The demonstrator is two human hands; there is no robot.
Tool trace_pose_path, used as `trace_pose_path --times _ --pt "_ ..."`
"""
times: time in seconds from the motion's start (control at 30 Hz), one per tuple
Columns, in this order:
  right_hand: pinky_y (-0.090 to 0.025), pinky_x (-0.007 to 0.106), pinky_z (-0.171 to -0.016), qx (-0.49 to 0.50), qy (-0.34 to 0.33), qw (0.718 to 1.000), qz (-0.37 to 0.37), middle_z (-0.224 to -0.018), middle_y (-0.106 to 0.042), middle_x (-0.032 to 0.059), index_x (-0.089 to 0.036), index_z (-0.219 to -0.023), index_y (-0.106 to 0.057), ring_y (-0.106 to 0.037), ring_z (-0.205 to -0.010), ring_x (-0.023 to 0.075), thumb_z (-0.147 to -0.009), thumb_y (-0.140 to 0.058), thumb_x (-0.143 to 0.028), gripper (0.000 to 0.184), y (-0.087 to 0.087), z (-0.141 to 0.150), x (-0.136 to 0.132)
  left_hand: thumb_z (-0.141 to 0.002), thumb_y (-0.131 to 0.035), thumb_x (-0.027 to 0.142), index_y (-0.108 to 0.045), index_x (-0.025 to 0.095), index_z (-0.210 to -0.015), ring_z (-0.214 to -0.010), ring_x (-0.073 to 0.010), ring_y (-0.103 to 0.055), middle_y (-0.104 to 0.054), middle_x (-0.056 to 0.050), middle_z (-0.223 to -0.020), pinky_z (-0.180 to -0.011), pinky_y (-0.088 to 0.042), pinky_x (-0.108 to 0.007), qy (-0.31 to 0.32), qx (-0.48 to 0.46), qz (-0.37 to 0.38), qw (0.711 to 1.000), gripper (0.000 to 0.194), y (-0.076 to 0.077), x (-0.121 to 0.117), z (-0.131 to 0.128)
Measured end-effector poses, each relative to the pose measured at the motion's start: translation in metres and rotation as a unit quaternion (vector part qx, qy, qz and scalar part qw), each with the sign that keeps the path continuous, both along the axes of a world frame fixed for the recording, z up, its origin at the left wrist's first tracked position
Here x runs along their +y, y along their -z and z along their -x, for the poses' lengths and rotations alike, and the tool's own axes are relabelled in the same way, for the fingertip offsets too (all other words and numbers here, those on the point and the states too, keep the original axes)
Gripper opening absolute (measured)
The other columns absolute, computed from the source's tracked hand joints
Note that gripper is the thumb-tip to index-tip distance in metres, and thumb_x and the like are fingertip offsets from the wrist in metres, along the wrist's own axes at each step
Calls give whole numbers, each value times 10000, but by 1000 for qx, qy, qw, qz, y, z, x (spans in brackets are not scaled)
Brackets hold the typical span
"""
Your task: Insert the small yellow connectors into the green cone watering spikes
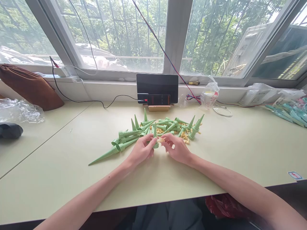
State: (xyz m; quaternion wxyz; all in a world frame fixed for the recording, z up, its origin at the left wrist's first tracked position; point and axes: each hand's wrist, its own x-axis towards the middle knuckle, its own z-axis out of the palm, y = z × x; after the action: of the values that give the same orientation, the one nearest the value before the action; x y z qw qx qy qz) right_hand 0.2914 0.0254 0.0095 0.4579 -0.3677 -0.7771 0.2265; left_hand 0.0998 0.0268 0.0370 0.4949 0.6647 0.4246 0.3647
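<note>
My left hand [144, 148] is closed around a green plastic cone spike [155, 129], its tip pointing up and its wider collar low between the fingers. Just to the right, my right hand [177, 148] pinches a small yellow plastic piece [160, 140] against the side of that spike; whether it is fitted in cannot be made out. Behind both hands lies a pile of similar green spikes [129, 138], some standing on their collars and others on their sides. Loose small yellow pieces [184, 137] are scattered among them, partly hidden by the spikes.
A phone [158, 99] leans on a small cardboard stand [158, 108] before a dark tablet [157, 82] at the window. Cables [105, 103] run along the back of the table [216, 166]. Plastic bags [209, 94] and a brown bag [28, 86] stand at the edges.
</note>
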Motion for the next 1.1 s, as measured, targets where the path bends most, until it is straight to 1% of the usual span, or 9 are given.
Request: trace_pose_path --times 0.07,0.17,0.27,0.33,0.43,0.63,0.8,1.0,1.1 --pt "-489 236 -514 -1 8 1000 3 -794 -682 15 -213 -1035 -573 -597 -527 115 -980 -527 -334 141 0 0 0 -925 -553 497 -555 190 -919 -466 -79 -503 -572 17 -751 -439 -396 -209 -5 19 -19 1000 308 1 0 0" --pt "-494 243 -511 0 16 1000 11 -795 -688 19 -211 -1047 -572 -595 -517 119 -971 -539 -326 142 0 0 1 -929 -551 465 -548 195 -943 -484 -103 -516 -538 41 -633 -472 -420 -217 -5 37 -35 999 271 3 -1 1" --pt "-497 246 -506 7 22 1000 20 -797 -694 21 -210 -1069 -565 -593 -507 121 -963 -548 -320 153 0 0 2 -928 -553 435 -557 193 -1043 -490 -129 -558 -546 47 -589 -506 -462 -240 2 54 -48 997 269 4 -1 1" --pt "-496 246 -503 9 27 999 24 -791 -693 18 -212 -1075 -561 -595 -504 122 -959 -551 -322 159 0 0 2 -913 -576 409 -558 185 -1107 -512 -146 -599 -585 32 -626 -524 -491 -256 7 63 -59 996 297 3 -2 1" --pt "-495 249 -510 5 35 999 32 -783 -688 11 -215 -1087 -556 -604 -507 126 -960 -550 -325 168 -1 -1 1 -888 -608 371 -565 177 -1139 -567 -164 -649 -639 0 -723 -554 -532 -272 17 61 -69 996 320 2 -2 1" --pt "-497 261 -516 4 37 998 44 -797 -689 13 -219 -1138 -562 -607 -503 134 -957 -552 -318 207 -4 -3 1 -892 -601 338 -570 198 -1179 -705 -187 -691 -669 -39 -871 -619 -581 -295 38 40 -74 996 321 5 -1 1" --pt "-509 267 -537 -3 43 998 44 -799 -704 19 -223 -1148 -599 -623 -517 144 -942 -570 -287 218 -3 -4 3 -871 -620 342 -579 186 -1145 -656 -169 -654 -647 -26 -817 -600 -567 -288 9 55 -93 994 318 8 2 1" --pt "-509 270 -557 -10 42 998 37 -737 -694 5 -219 -1088 -647 -617 -506 144 -933 -583 -284 179 -3 -5 4 -859 -625 306 -621 198 -1088 -627 -124 -583 -650 -32 -939 -607 -530 -269 -9 92 -137 986 254 9 4 2" --pt "-502 266 -541 -8 35 998 42 -732 -692 5 -214 -1076 -649 -601 -489 136 -940 -577 -304 178 -2 -5 4 -860 -621 277 -636 212 -1093 -612 -112 -564 -642 -22 -945 -597 -511 -257 -7 105 -147 984 243 9 4 3"
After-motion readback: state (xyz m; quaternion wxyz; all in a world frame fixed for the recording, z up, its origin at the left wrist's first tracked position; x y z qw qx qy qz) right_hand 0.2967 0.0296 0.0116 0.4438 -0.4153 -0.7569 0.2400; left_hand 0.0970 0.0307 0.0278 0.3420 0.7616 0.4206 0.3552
